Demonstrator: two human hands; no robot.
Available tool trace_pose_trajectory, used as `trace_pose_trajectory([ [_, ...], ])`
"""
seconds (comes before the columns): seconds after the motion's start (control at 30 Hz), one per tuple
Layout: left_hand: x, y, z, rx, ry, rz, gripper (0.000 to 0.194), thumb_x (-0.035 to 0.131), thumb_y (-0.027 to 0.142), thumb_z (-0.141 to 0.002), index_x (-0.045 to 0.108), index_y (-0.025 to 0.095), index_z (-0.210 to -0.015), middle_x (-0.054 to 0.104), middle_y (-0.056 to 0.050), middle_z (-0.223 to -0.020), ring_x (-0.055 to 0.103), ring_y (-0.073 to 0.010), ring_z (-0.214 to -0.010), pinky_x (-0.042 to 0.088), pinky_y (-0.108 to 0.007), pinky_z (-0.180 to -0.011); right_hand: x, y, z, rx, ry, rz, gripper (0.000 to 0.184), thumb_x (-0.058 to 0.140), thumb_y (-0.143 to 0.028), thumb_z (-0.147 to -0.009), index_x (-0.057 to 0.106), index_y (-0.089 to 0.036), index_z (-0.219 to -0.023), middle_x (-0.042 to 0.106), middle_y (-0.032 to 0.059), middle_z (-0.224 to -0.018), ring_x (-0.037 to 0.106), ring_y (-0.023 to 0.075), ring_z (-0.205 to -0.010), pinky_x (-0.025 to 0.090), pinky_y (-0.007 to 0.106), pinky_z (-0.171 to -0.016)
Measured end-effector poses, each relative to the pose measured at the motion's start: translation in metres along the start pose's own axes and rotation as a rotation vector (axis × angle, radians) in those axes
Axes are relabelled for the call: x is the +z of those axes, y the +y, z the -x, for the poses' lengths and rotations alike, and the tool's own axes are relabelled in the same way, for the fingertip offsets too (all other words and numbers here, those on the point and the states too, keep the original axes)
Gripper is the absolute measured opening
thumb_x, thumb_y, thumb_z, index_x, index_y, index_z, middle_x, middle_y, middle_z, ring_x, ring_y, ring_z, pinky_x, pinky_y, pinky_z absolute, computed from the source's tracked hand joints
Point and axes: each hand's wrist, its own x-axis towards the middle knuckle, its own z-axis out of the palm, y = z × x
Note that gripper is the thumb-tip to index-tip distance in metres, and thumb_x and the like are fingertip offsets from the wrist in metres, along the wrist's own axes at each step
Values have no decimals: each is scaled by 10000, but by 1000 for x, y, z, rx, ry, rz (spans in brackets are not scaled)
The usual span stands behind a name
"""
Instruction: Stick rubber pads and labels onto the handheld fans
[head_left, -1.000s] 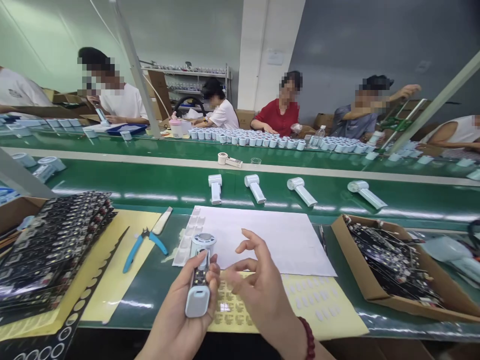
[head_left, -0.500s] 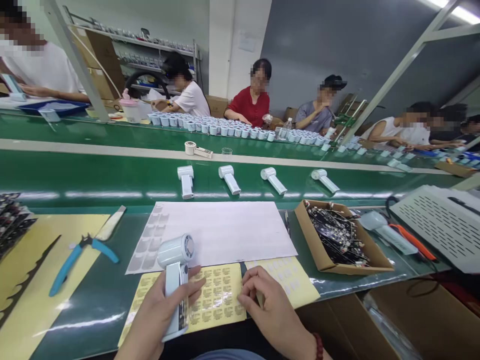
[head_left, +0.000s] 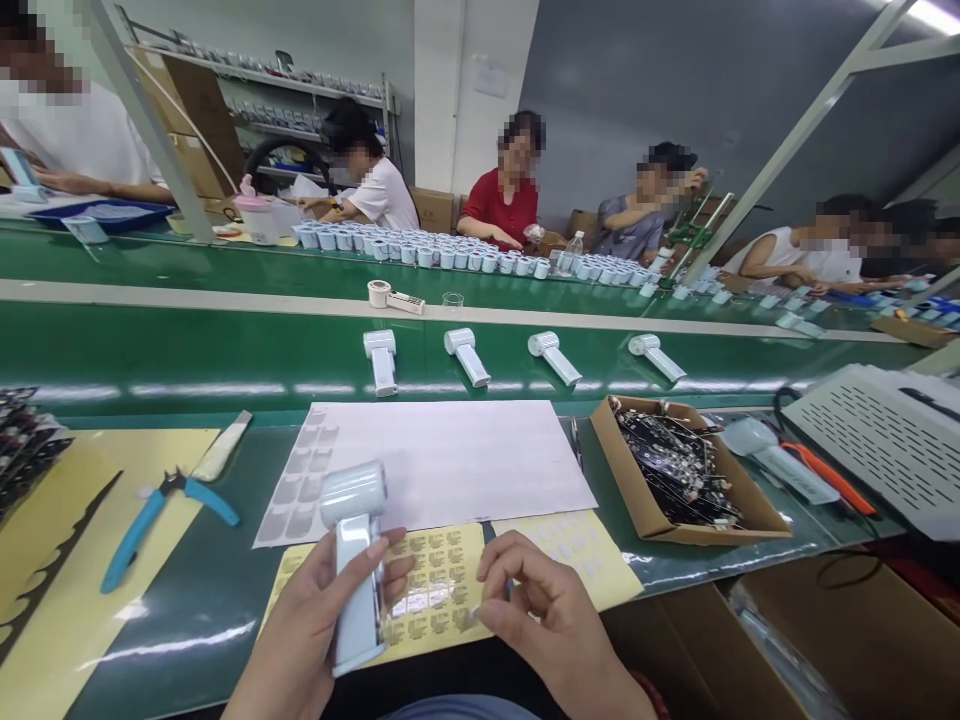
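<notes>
Left to right: blue pliers (head_left: 169, 510) lie far left on the desk (head_left: 187, 600). Left hand (head_left: 315, 625) is clamped on a handheld fan (head_left: 354, 560), long axis running near-to-far, head at the far end. Label sheet (head_left: 431, 585) sits between the hands, touching the fan's right side. Right hand (head_left: 551, 625) is nearer it, fingertips pinched together at the sheet's right edge; can't tell if a label is lifted. Both wrists cut off by the frame.
</notes>
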Motion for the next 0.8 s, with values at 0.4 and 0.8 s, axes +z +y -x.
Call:
trace_pose_trajectory([
  [0.4, -7, 17, -13, 31, -3, 184, 456, 742, 466, -786, 708, 259, -1191, 754, -45, -1067, 698, -240, -961, 567, -267, -700, 67, -31, -56, 47, -141, 125, 102, 681, -149, -786, 631, -209, -720, 561, -10, -969, 567, 108, -738, 466, 245, -685],
  [0.8, 2, 34, -11, -106, 137, 231, 257, 652, 299, -886, 739, 184, -1099, 767, -64, -935, 712, -192, -710, 535, -234, -486, 78, -13, -64, -404, -60, 365, 84, 606, -137, -865, 607, -209, -821, 555, 20, -978, 548, 102, -673, 457, 253, -614],
])
